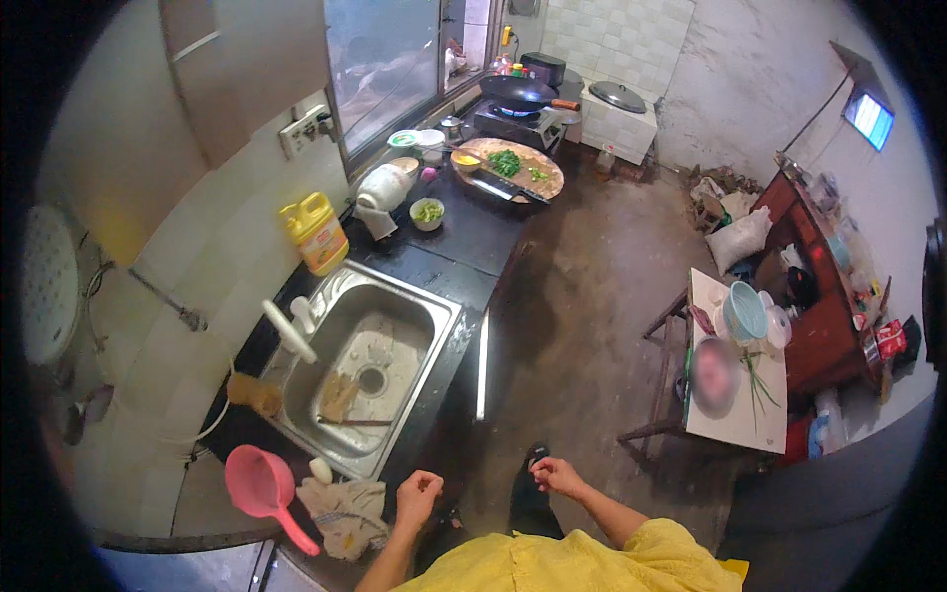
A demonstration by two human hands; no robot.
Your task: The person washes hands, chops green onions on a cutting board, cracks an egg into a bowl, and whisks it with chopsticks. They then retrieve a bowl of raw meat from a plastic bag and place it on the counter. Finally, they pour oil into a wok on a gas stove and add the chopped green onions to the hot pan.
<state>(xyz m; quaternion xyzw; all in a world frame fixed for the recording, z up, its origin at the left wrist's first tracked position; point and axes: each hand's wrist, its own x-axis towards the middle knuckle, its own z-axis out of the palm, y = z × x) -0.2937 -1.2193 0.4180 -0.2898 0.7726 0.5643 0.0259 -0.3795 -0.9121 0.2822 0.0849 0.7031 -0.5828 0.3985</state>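
My left hand [419, 497] is raised near the sink's front corner with its fingers curled; whether anything is between them cannot be told. Over the floor, my right hand [556, 476] has loosely bent fingers and no object visible in it. A beige cloth [344, 514] lies left of my left hand, beside a pink plastic dipper [260, 481] and a small whitish oval item [321, 471]. The stainless steel sink [444, 311] holds a brownish cloth [339, 398] and a thin stick [359, 422] near its drain.
Farther along the counter stand a yellow jug [318, 235], a bowl of chopped greens [427, 214], and a round cutting board [544, 159] with a cleaver [497, 185]. A wok [518, 90] sits over a lit gas burner [516, 113]. At right stands a small table [769, 425] with a basket [745, 311].
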